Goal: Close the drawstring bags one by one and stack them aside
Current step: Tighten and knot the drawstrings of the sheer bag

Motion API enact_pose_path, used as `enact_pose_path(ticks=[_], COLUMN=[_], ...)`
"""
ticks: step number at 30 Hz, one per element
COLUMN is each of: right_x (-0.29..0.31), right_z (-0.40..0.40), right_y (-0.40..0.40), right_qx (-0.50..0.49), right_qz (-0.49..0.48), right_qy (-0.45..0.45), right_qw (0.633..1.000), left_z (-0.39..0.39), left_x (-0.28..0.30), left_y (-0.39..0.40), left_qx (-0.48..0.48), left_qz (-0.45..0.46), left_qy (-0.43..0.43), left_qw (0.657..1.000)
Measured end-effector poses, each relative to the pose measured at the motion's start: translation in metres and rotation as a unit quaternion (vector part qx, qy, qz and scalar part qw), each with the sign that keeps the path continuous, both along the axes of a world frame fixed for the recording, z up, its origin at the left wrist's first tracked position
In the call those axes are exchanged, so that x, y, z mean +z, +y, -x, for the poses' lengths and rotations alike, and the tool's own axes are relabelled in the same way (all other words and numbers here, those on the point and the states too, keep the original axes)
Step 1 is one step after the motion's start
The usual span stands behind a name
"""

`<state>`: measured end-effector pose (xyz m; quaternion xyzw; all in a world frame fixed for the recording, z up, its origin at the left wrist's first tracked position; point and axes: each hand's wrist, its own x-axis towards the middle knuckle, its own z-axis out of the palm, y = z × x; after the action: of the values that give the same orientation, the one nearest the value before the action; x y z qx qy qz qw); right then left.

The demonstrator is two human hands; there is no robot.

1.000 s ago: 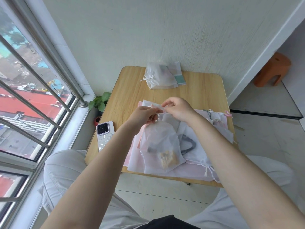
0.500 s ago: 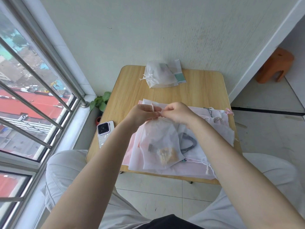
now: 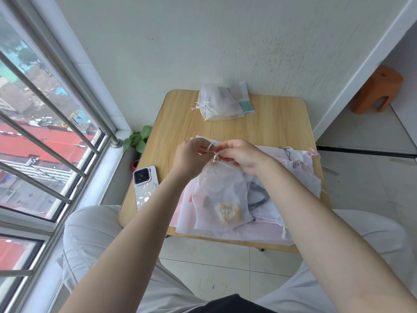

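A sheer white drawstring bag (image 3: pixel 220 195) with small items inside hangs from its gathered neck over the wooden table (image 3: pixel 277 123). My left hand (image 3: pixel 191 158) pinches a loop of its white drawstring (image 3: pixel 212 150). My right hand (image 3: pixel 242 154) pinches the cord at the bag's neck, close to the left hand. Under the bag lies a pile of flat white and pink bags (image 3: pixel 291 193), one holding a dark cord. At the table's far edge lies a stack of closed bags (image 3: pixel 220 105), its tied strings pointing left.
A phone (image 3: pixel 144 186) lies at the table's left front edge. A small potted plant (image 3: pixel 137 141) stands on the floor by the window (image 3: pixel 45 136) on the left. An orange stool (image 3: pixel 376 91) stands at the far right. My knees flank the table's front.
The bag's mouth has been drawn tight into a gathered neck. Both hands have come closer together and now work a loop of the drawstring.
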<state>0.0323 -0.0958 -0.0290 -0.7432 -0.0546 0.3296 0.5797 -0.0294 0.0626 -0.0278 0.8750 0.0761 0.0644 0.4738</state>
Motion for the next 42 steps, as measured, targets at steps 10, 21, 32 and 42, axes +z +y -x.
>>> enact_pose_path(ticks=[10, 21, 32, 42], right_x=[-0.003, 0.008, 0.013, 0.014], right_z=[-0.005, -0.012, -0.007, 0.002], right_y=[-0.006, -0.015, -0.011, -0.010], right_qx=[0.056, -0.129, -0.213, 0.084], right_qz=[-0.055, -0.172, -0.149, 0.234], right_qy=[0.158, 0.151, 0.095, -0.151], right_qw=[0.984, 0.965, 0.961, 0.957], left_z=[0.004, 0.008, 0.007, 0.013], left_x=[-0.009, -0.015, -0.021, -0.023], left_y=[-0.011, -0.007, -0.003, 0.001], left_qx=[0.061, 0.098, 0.168, 0.142], left_qz=[0.045, 0.217, 0.204, 0.264], left_qy=[-0.030, 0.067, 0.078, 0.111], left_qw=[0.997, 0.969, 0.961, 0.948])
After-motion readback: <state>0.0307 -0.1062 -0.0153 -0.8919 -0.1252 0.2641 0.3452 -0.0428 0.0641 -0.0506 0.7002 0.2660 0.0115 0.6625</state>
